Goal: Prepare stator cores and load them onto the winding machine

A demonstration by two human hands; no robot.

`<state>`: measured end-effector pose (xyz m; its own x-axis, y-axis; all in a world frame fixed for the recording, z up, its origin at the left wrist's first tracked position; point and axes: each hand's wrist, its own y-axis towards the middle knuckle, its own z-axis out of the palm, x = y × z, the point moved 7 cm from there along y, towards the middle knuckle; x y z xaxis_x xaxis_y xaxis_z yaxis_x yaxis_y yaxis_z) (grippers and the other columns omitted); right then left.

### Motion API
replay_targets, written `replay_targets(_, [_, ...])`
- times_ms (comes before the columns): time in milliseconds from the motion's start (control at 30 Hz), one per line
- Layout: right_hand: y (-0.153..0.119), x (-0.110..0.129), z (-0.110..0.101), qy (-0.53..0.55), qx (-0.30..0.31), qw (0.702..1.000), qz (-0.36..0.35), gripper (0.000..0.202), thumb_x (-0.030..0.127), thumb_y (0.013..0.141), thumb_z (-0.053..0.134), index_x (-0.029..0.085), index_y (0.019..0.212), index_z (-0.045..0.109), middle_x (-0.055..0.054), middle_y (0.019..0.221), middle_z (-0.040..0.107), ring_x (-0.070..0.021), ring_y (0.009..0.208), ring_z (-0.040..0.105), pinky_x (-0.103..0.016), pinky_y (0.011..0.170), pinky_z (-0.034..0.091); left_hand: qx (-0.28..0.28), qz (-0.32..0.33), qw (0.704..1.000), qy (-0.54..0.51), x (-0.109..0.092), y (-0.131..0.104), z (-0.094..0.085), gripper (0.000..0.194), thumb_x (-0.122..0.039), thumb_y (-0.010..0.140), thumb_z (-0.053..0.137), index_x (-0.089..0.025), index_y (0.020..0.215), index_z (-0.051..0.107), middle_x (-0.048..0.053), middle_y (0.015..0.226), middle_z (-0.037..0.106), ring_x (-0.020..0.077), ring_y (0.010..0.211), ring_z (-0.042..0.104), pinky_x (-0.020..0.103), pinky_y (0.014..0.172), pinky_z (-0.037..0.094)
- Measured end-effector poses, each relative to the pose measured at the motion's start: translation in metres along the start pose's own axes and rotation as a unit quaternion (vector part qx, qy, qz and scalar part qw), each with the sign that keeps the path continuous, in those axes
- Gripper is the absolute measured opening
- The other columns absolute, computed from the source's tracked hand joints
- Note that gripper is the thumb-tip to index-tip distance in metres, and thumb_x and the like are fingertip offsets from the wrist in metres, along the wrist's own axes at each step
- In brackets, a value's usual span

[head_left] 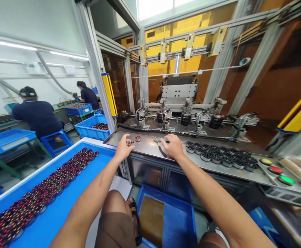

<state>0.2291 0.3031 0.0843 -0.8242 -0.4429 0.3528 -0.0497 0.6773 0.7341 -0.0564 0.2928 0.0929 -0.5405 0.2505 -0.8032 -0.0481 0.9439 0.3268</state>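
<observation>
My left hand (124,148) is closed around a small copper-wound stator (131,143), held by thumb and fingers over the left end of the metal worktop. Just right of it, a red-topped stator (138,138) sits on the worktop. My right hand (175,147) is at a pair of pliers (161,149) with green and black handles. Its thumb and forefinger are around one handle, while the other handle is splayed out toward the front edge. Part of the pliers is hidden by the hand. Several black ring-shaped parts (217,155) stand in rows right of this hand.
Behind the worktop is a winding machine (178,91) with several stations. At left, a blue tray (88,179) carries rows of stators. Yellow, red and green buttons (274,169) are at right. A blue bin (177,220) lies below. Two people (38,113) sit working at the far left.
</observation>
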Motion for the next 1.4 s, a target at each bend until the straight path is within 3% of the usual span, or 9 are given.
replay_targets(233, [-0.009, 0.034, -0.038, 0.128, -0.017, 0.991, 0.023, 0.031, 0.047, 0.093, 0.065, 0.016, 0.097, 0.068, -0.013, 0.108, 0.068, -0.0281, 0.110, 0.062, -0.052, 0.105, 0.045, -0.078, 0.154, 0.973, -0.150, -0.058, -0.138, -0.033, 0.074, -0.018, 0.079, 0.080, -0.022, 0.142, 0.041, 0.013, 0.124, 0.074, 0.0193, 0.111, 0.072, 0.035, 0.101, 0.058])
replay_targets(433, [-0.120, 0.124, -0.092, 0.298, 0.090, 0.948, 0.058, 0.032, 0.047, 0.101, 0.052, 0.021, 0.096, 0.070, -0.005, 0.084, 0.071, -0.0200, 0.076, 0.066, -0.034, 0.073, 0.055, -0.066, 0.302, 0.927, -0.212, -0.090, -0.226, -0.028, 0.081, -0.012, 0.079, 0.083, -0.025, 0.147, 0.042, 0.011, 0.119, 0.076, 0.0186, 0.106, 0.075, 0.031, 0.094, 0.061])
replay_targets(600, [-0.192, 0.158, -0.109, 0.525, 0.132, 0.812, 0.218, 0.029, 0.044, 0.095, 0.067, 0.020, 0.079, 0.068, -0.001, 0.071, 0.059, -0.0143, 0.065, 0.052, -0.027, 0.061, 0.043, -0.004, 0.317, 0.921, -0.225, -0.105, -0.238, -0.002, 0.079, -0.014, 0.084, 0.079, -0.027, 0.150, 0.040, 0.011, 0.120, 0.076, 0.0195, 0.102, 0.076, 0.035, 0.092, 0.064])
replay_targets(733, [-0.203, 0.152, -0.113, 0.603, 0.128, 0.735, 0.283, 0.033, 0.039, 0.094, 0.069, 0.020, 0.069, 0.062, 0.001, 0.064, 0.050, -0.0123, 0.060, 0.046, -0.026, 0.057, 0.037, 0.025, 0.345, 0.916, -0.203, -0.118, -0.243, 0.007, 0.085, -0.011, 0.078, 0.084, -0.023, 0.150, 0.041, 0.012, 0.117, 0.078, 0.0193, 0.101, 0.077, 0.029, 0.091, 0.063])
replay_targets(867, [-0.213, 0.142, -0.117, 0.690, 0.224, 0.629, 0.281, 0.041, 0.045, 0.088, 0.074, 0.019, 0.061, 0.056, 0.002, 0.058, 0.045, -0.0098, 0.048, 0.036, -0.027, 0.048, 0.027, 0.036, 0.290, 0.920, -0.262, -0.112, -0.244, 0.008, 0.083, -0.018, 0.077, 0.087, -0.023, 0.147, 0.043, 0.009, 0.114, 0.078, 0.0181, 0.101, 0.076, 0.028, 0.093, 0.061])
replay_targets(967, [-0.231, 0.134, -0.113, 0.673, 0.274, 0.638, 0.253, 0.040, 0.044, 0.088, 0.074, 0.019, 0.061, 0.061, 0.000, 0.055, 0.049, -0.0123, 0.050, 0.044, -0.028, 0.051, 0.032, 0.017, 0.288, 0.918, -0.271, -0.106, -0.246, 0.009, 0.084, -0.018, 0.076, 0.088, -0.023, 0.147, 0.044, 0.009, 0.112, 0.077, 0.0171, 0.098, 0.075, 0.026, 0.087, 0.061])
replay_targets(1067, [-0.251, 0.136, -0.098, 0.647, 0.241, 0.657, 0.302, 0.029, 0.045, 0.084, 0.079, 0.019, 0.076, 0.070, -0.004, 0.067, 0.064, -0.0150, 0.060, 0.057, -0.028, 0.058, 0.044, -0.033, 0.334, 0.914, -0.227, -0.105, -0.250, 0.008, 0.080, -0.016, 0.077, 0.086, -0.024, 0.146, 0.047, 0.008, 0.107, 0.075, 0.0174, 0.092, 0.071, 0.028, 0.081, 0.061])
replay_targets(1233, [-0.261, 0.168, -0.079, 0.666, 0.179, 0.601, 0.404, 0.031, 0.040, 0.072, 0.091, 0.020, 0.083, 0.070, -0.002, 0.070, 0.070, -0.0132, 0.060, 0.063, -0.024, 0.059, 0.053, -0.067, 0.406, 0.901, -0.138, -0.114, -0.253, 0.015, 0.075, -0.018, 0.079, 0.083, -0.021, 0.145, 0.049, 0.009, 0.102, 0.072, 0.0200, 0.092, 0.069, 0.031, 0.077, 0.061])
replay_targets(1400, [-0.265, 0.172, -0.084, 0.644, 0.191, 0.583, 0.458, 0.030, 0.042, 0.073, 0.090, 0.018, 0.077, 0.071, 0.000, 0.052, 0.065, -0.0097, 0.040, 0.054, -0.019, 0.041, 0.045, -0.056, 0.366, 0.914, -0.166, -0.107, -0.248, 0.016, 0.080, -0.014, 0.074, 0.087, -0.023, 0.145, 0.049, 0.008, 0.104, 0.072, 0.0172, 0.090, 0.068, 0.029, 0.079, 0.059])
